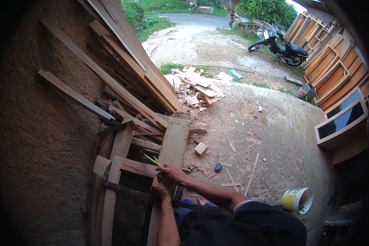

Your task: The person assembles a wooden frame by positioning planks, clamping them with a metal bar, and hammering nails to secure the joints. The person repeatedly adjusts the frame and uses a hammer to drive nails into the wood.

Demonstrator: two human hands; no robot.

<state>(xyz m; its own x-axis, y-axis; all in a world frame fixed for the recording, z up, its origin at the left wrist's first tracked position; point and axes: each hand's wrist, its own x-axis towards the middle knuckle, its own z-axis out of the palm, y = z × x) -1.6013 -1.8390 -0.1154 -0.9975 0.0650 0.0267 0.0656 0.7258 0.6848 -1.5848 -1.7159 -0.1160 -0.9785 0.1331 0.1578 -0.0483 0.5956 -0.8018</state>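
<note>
My right hand (173,174) is closed round the green handle of a hammer (151,159), whose small dark head points up and to the left. Just below it, close against the right hand, my left hand (160,189) is curled at the end of a reddish wooden rail (137,167). What the left fingers hold is hidden. Both hands are over a long worn plank bench (174,141). The rail belongs to a wooden frame with pale uprights (110,205), and a dark metal bar clamp (129,190) crosses it below the rail.
Long boards (131,53) lean on the rough wall at left. Offcuts (197,84) lie heaped beyond the bench. A wood block (200,148), a blue tape measure (218,167) and a bucket (298,200) are on the floor. A motorbike (281,47) stands outside.
</note>
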